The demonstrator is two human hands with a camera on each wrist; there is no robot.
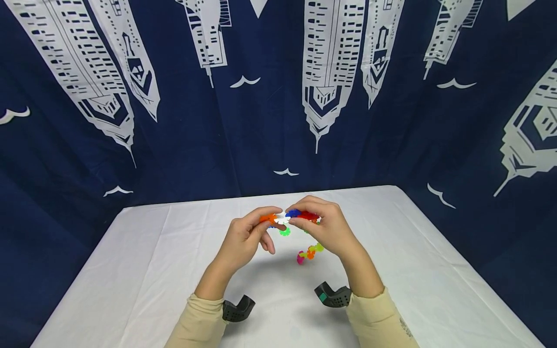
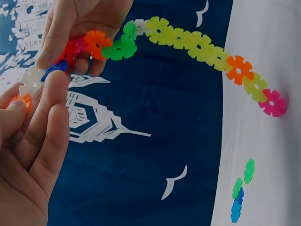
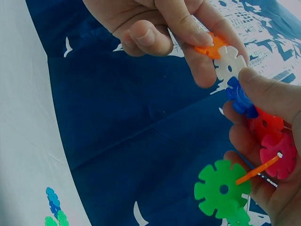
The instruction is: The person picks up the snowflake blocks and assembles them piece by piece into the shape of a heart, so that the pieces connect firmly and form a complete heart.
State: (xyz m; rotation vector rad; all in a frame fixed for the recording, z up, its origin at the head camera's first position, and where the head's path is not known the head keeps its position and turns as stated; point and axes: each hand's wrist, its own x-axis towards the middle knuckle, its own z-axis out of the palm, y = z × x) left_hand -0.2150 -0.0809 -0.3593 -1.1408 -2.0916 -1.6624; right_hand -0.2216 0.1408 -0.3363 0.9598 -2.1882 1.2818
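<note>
My left hand (image 1: 243,237) pinches an orange snowflake disc (image 3: 214,46) between thumb and finger, other fingers extended. Edge to edge with it is a white disc (image 3: 229,66), which meets a blue disc (image 3: 242,98). My right hand (image 1: 330,227) grips the chain around the blue disc and the neighbouring red disc (image 3: 265,123), thumb on top. From there the chain runs on through pink, orange and green discs (image 2: 121,49), then yellow discs (image 2: 178,38). A pink disc (image 2: 273,102) ends it, low over the table.
Several loose green and blue discs (image 2: 236,188) lie on the white-covered table (image 1: 143,270), beyond my hands. A dark blue curtain (image 1: 261,135) with white building prints hangs behind the table. Each wrist carries a black camera mount (image 1: 238,309).
</note>
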